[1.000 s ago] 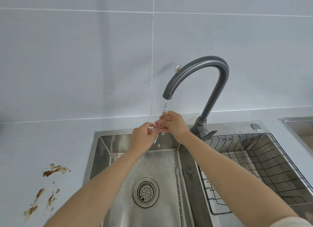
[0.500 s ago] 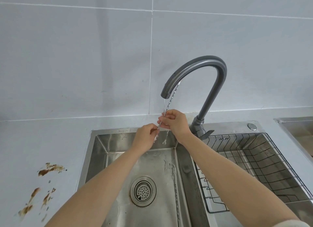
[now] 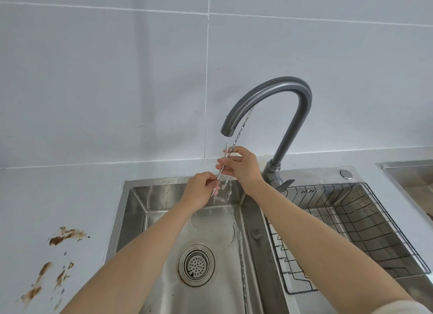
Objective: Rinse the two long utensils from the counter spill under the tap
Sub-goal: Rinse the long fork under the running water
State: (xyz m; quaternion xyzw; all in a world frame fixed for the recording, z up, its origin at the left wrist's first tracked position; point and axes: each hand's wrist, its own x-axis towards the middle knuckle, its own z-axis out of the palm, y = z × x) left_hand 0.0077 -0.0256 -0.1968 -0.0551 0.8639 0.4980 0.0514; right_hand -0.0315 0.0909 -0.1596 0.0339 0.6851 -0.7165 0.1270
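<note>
A thin metal utensil with a twisted stem (image 3: 241, 129) slants up from lower left to upper right under the grey tap (image 3: 269, 91). Water (image 3: 225, 143) runs from the spout onto it and over my fingers. My left hand (image 3: 199, 191) pinches its lower end above the sink basin. Higher up, my right hand (image 3: 243, 167) grips the stem just below the spout. A second long twisted utensil (image 3: 242, 274) lies on the basin floor along the right wall of the steel sink (image 3: 117, 220).
Brown spill stains (image 3: 65, 235) mark the white counter left of the sink. A round drain strainer (image 3: 196, 264) sits mid-basin. A black wire rack (image 3: 351, 220) fills the right basin. Another steel basin edge (image 3: 407, 173) shows at far right.
The utensil has risen, and its top end now reaches up beside the spout. My hands have drawn apart along the stem, the right one higher. Water splashes more below them.
</note>
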